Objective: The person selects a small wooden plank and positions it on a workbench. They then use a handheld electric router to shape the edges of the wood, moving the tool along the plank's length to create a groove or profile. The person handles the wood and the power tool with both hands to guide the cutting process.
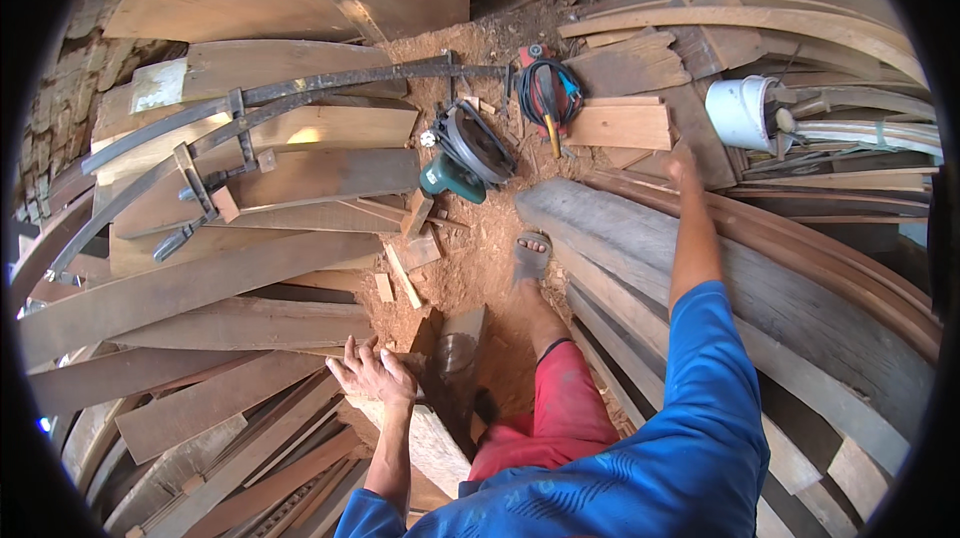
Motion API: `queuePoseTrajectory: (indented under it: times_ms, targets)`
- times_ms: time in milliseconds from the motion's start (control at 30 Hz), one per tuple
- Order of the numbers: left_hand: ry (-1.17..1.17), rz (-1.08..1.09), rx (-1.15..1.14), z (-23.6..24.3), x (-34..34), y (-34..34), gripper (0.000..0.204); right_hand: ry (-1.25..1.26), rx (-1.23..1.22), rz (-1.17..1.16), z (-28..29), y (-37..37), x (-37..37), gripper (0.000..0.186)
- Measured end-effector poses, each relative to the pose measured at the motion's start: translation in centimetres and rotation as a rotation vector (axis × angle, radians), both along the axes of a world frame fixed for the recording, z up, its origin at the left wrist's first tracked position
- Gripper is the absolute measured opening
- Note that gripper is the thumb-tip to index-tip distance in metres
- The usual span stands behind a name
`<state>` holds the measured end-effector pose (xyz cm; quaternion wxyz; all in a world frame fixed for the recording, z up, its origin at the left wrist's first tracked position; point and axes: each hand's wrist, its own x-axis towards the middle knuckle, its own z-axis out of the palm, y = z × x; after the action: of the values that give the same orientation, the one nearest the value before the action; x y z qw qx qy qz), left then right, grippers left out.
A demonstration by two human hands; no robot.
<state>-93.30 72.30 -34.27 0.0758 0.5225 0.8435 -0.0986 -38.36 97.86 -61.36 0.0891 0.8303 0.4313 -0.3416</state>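
My left hand rests with its fingers spread on the end of a pale wooden block beside my leg. My right arm stretches far forward. My right hand is at the near right corner of a short reddish-brown board; its fingers are hidden, and I cannot tell whether it grips the board. Just left of that board lies a red tool with a coiled dark cord and a blue plug. A green circular saw sits on the sawdust.
Long clamps lie across planks at the left. A thick grey beam runs along my right. A white bucket lies tipped among boards at the far right. My sandalled foot stands on sawdust near wood offcuts.
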Motion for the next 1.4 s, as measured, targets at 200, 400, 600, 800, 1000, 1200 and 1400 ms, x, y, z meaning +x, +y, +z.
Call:
queuePoseTrajectory:
  times_ms: [200,400,600,800,1000,1200,1400]
  targets:
    - [-0.028,-0.048,-0.061,-0.5,-0.5,0.0,0.038,-0.007,0.088,-0.082,-4.1,-0.3,0.1,0.094]
    - [0.009,-0.024,-0.099,0.0,-0.2,0.0,0.036,-0.092,-0.061,-0.17,-2.0,-0.8,-3.0,0.063]
    - [0.0,-0.03,-0.032,0.1,-0.3,0.1,0.031,-0.067,-0.143,-0.175,3.3,-2.8,-3.7,0.043]
    - [0.021,0.023,-0.006,1.4,0.4,0.8,0.032,-0.096,-0.09,0.009,12.3,-1.9,-7.3,0.042]
    - [-0.077,0.155,0.046,0.2,-0.2,-1.1,0.035,-0.098,0.106,0.171,23.5,-4.1,-9.9,0.039]
    - [-0.188,0.264,0.029,1.2,0.4,-1.0,0.055,0.618,0.329,-0.297,27.6,-13.0,-10.4,0.026]
    - [-0.837,0.383,0.556,2.4,-2.3,-4.3,0.082,1.445,0.097,-0.645,36.7,-23.4,-19.9,0.025]
